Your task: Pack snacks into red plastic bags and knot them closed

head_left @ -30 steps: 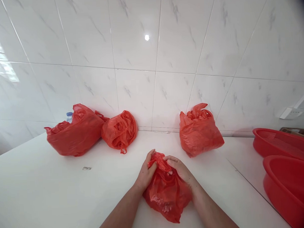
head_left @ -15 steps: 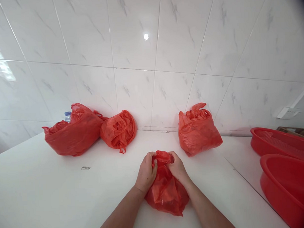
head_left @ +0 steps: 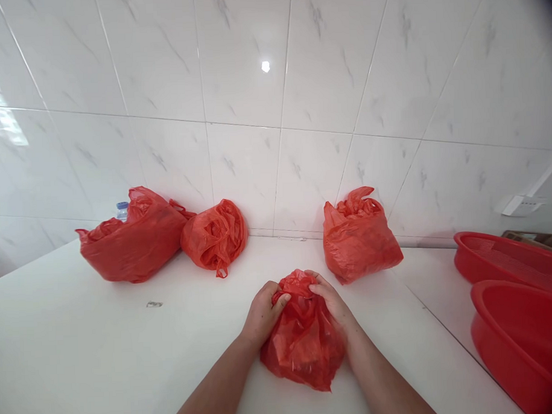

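Note:
Between my hands on the white table is a red plastic bag (head_left: pixel 303 345), thin and crinkled, with its gathered top away from me. Something lighter shows faintly through the film, but I cannot make out what it is. My left hand (head_left: pixel 266 310) grips the bag's top from the left, its thumb lying over the plastic and its fingers partly hidden behind. My right hand (head_left: pixel 331 298) holds the upper right side, with thumb and fingers closed on the gathered film.
Against the tiled wall stand a large red bag (head_left: pixel 132 248), a rounder red bag (head_left: pixel 213 236) and another red bag (head_left: pixel 361 243). A blue-capped bottle (head_left: pixel 122 209) shows behind the large one. Two red plastic baskets, the nearer (head_left: pixel 511 343) and the farther (head_left: pixel 508 259), occupy the right side.
My right hand has shifted slightly outward and its grip on the bag's top has changed. The top is more bunched, and more of the bag's front shows.

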`<state>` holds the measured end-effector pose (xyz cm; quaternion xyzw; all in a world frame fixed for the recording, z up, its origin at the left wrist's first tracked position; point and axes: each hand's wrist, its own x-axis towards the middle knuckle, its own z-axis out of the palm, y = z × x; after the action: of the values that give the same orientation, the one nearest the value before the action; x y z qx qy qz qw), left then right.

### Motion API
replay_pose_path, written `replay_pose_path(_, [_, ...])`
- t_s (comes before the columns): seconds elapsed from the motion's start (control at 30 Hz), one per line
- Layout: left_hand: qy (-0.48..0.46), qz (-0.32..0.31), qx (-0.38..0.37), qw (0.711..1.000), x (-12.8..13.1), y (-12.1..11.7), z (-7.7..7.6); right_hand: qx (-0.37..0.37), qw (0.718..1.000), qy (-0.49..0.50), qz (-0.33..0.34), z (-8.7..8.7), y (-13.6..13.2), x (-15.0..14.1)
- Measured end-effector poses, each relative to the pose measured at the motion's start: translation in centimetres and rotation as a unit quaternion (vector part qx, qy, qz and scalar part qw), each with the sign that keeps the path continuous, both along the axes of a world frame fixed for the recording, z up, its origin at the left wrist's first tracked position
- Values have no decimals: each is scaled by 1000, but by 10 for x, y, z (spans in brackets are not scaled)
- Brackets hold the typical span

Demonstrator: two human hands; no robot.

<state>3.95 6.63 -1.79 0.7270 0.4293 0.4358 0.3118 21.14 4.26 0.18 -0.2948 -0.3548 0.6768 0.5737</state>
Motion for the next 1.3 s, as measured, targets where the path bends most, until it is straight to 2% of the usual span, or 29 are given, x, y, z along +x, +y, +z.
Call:
replay_pose_path(0.13, [-42, 13, -14, 999, -2, 2, 1, 25, 997, -50, 49, -1, 5, 10])
replay_pose_path(0.2, [-61, 37, -9, 997, -2, 2, 1, 29, 989, -118, 82, 0, 8, 19])
replay_pose_path(0.27, [-82, 42, -6, 996, -1, 2, 1, 30, 973, -212, 85, -1, 11, 27])
replay_pose_path(0.33, [-106, 24, -14, 994, 0, 2, 0, 37, 954, -294, 47, -3, 17, 35])
replay_pose_path(0.4, [-132, -9, -37, 991, 2, 1, 0, 49, 937, -345, -20, -7, 23, 39])
replay_pose_path(0.5, [-191, -72, -79, 976, 2, 1, 3, 59, 928, -356, -94, -11, 27, 35])
replay_pose_path(0.53, [-220, -94, -96, 966, 1, 1, 4, 61, 936, -336, -89, -11, 26, 30])
replay_pose_path(0.6, [-301, -134, -143, 933, -3, 2, 7, 63, 961, -266, -37, -6, 18, 17])
replay_pose_path(0.67, [-388, -170, -209, 882, -8, 3, 7, 61, 978, -196, 24, 2, 8, 3])
replay_pose_path(0.77, [-454, -221, -299, 810, -13, 3, 6, 60, 984, -153, 63, 15, -5, -15])
replay_pose_path(0.83, [-449, -247, -334, 791, -13, 2, 4, 65, 983, -156, 76, 20, -8, -21])
replay_pose_path(0.93, [-432, -244, -349, 795, -9, 2, 1, 89, 972, -208, 61, 20, -6, -20])
replay_pose_path(1.13, [-480, -182, -311, 800, -8, 5, 4, 86, 922, -364, -100, -8, 13, -10])
replay_pose_path(1.2, [-488, -181, -307, 797, -10, 5, 5, 92, 908, -392, -119, -14, 17, -10])
replay_pose_path(1.3, [-481, -180, -315, 798, -10, 4, 6, 124, 905, -388, -120, -16, 18, -11])
